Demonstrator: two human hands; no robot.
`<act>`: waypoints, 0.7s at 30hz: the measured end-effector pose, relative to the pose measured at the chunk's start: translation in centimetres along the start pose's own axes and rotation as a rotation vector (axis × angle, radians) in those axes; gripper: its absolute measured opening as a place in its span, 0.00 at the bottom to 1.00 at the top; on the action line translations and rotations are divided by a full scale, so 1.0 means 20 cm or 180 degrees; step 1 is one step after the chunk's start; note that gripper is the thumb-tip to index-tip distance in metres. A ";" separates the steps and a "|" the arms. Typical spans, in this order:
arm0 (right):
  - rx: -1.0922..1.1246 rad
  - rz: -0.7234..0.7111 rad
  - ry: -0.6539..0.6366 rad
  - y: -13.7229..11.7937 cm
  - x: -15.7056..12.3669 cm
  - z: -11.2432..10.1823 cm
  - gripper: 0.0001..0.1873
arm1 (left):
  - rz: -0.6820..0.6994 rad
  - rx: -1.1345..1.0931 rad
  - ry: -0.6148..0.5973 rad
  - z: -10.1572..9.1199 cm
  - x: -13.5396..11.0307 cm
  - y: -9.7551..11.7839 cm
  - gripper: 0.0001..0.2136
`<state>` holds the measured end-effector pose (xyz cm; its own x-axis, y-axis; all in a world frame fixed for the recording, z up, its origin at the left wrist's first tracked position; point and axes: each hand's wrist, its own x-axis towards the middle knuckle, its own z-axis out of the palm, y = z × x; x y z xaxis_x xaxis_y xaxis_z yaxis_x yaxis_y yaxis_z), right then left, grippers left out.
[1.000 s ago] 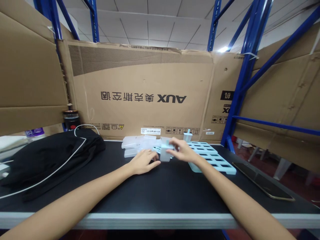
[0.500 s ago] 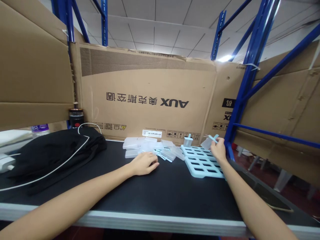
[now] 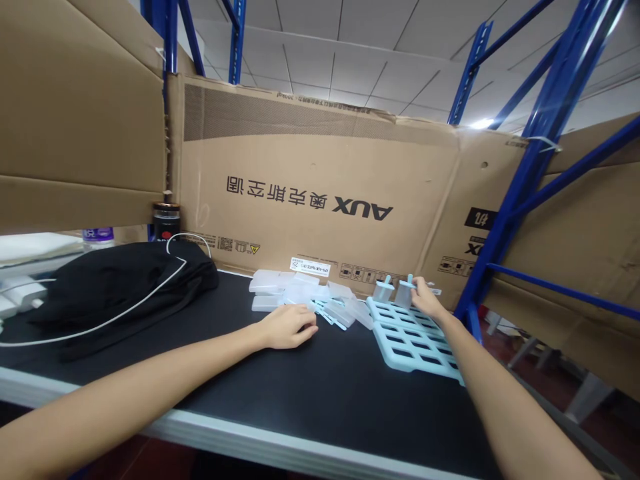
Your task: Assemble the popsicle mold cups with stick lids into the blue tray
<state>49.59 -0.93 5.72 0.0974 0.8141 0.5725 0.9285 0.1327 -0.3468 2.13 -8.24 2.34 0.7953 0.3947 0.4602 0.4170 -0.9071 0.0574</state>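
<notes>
My right hand (image 3: pixel 427 299) grips a translucent ice pop mould (image 3: pixel 404 296) with a light blue stick lid. The mould is upright at the far edge of a light blue slotted rack (image 3: pixel 407 367); I cannot tell if it is seated. Just left of it another ice pop mould (image 3: pixel 383 289) stands upright in the rack. My left hand (image 3: pixel 290 327) rests on the black table, thumb apart from the fingers, and holds nothing visible. Beyond it lies a pile of clear mould cups (image 3: pixel 273 282), with several thin blue sticks (image 3: pixel 330 313) near its fingertips.
A black cloth bag (image 3: pixel 130 293) with a white cable (image 3: pixel 135 310) across it lies at the left. Behind it stand a dark jar (image 3: pixel 167 223) and a purple-labelled bottle (image 3: pixel 99 237). Cardboard (image 3: pixel 310 167) walls the back, and a blue metal post (image 3: pixel 525 193) rises at the right.
My right hand has brought the mould from a tilted position to upright, beside the other mould. My left hand stays in place. The camera view has turned slightly.
</notes>
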 end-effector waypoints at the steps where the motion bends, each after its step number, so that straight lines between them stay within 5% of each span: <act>1: 0.0010 0.0012 0.0032 0.00 0.00 0.01 0.13 | 0.0006 -0.0007 0.0002 0.00 0.00 0.00 0.14; 21: 0.0279 0.0080 0.0075 0.09 -0.02 0.13 0.17 | 0.0036 0.0051 -0.0033 0.01 0.00 -0.01 0.12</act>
<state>50.29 0.49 2.88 0.1296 0.8045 0.5796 0.8908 0.1623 -0.4245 2.05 -7.97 2.11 0.8044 0.3860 0.4515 0.4149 -0.9091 0.0379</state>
